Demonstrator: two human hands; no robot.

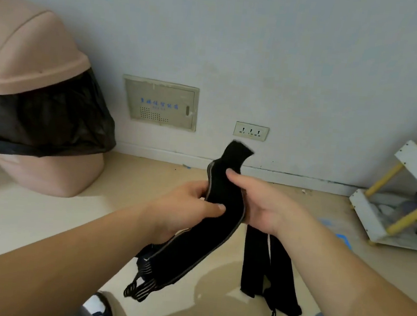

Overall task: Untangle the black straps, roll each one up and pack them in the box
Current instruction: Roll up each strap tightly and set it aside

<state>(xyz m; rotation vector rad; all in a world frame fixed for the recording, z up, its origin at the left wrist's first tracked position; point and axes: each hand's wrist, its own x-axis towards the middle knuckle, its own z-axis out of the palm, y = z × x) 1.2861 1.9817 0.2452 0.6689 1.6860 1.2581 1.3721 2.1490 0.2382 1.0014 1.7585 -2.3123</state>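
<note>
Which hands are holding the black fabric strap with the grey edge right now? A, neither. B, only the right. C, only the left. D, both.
D: the left hand and the right hand both pinch the black fabric strap with grey edging, each with a thumb on its face.

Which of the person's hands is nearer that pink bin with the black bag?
Left. The left hand grips the black strap on the side facing the pink bin; the right hand grips it on the far side.

The forearms (52,257) are bare, and a white-and-dark shoe (98,307) shows beneath a greyish trouser leg (115,303).
</note>
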